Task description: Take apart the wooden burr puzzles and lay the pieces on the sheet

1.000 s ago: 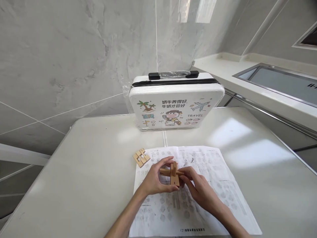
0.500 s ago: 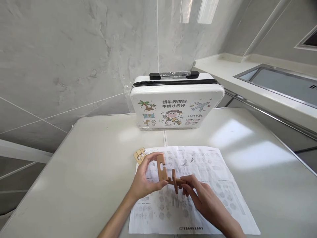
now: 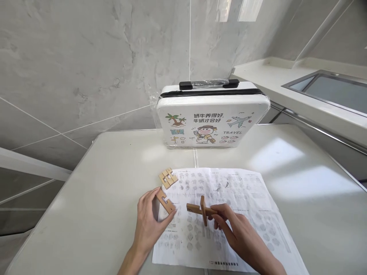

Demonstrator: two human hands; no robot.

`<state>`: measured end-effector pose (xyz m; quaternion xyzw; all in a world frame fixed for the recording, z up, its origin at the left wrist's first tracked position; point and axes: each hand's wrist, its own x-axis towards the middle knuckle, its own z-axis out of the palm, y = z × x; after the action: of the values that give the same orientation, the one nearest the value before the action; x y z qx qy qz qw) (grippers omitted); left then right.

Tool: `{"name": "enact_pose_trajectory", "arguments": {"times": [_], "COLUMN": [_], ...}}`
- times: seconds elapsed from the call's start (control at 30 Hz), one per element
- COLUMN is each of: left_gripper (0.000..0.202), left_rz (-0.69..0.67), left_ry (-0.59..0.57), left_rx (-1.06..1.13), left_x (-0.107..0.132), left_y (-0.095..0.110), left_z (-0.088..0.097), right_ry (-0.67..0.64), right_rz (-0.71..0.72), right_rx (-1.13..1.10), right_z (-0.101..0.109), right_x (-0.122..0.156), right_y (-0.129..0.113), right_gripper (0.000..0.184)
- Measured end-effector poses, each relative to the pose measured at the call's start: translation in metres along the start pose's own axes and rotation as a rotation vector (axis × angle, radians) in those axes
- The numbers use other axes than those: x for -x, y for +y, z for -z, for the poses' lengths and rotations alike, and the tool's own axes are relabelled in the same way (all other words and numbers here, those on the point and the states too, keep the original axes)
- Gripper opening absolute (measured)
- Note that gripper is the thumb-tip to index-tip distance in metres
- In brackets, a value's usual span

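Note:
Between its thumb and fingers, my left hand (image 3: 149, 221) grips a flat notched wooden puzzle piece (image 3: 165, 201), held low near the left edge of the printed sheet (image 3: 241, 236). Over the middle of that sheet, my right hand (image 3: 229, 221) pinches the right end of two interlocked wooden puzzle pieces (image 3: 195, 208). One of these lies lengthwise and the other crosses it upright. Several lighter wooden pieces (image 3: 168, 178) rest together at the sheet's upper left corner. A space separates the left hand's piece from the interlocked pair.
A white cartoon-printed case (image 3: 215, 114) with a black handle stands at the back of the pale table (image 3: 114, 198), against the grey wall. To the right is a counter (image 3: 323, 91) with a dark-framed inset panel.
My left hand has drawn its notched piece away to the left and lower, apart from the interlocked pair. The right hand stays nearly in place. The view has shifted slightly.

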<state>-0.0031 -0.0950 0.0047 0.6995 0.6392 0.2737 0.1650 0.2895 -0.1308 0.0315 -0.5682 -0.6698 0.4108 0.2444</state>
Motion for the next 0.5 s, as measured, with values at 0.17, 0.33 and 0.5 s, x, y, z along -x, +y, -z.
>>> {"name": "enact_pose_trajectory", "arguments": {"times": [0.17,0.33,0.5], "left_gripper": [0.077,0.079,0.071], "left_rz": [0.026,-0.032,-0.068], "left_ry": [-0.021,-0.037,-0.1], "left_rx": [-0.044,-0.063,0.063], "left_x": [-0.001,0.0,0.004], "left_y": [-0.001,-0.005,0.0], "left_z": [-0.002,-0.004,0.008], "right_ry": [-0.016,-0.01,-0.041], "right_rz": [0.028,0.028,0.01], "right_rx": [-0.04,-0.061,-0.085], "right_z": [0.002,0.002,0.0], "right_x": [-0.003,-0.004,-0.004], "right_y": [-0.007,-0.015,-0.019], "right_gripper": [0.024,0.025,0.025]}}
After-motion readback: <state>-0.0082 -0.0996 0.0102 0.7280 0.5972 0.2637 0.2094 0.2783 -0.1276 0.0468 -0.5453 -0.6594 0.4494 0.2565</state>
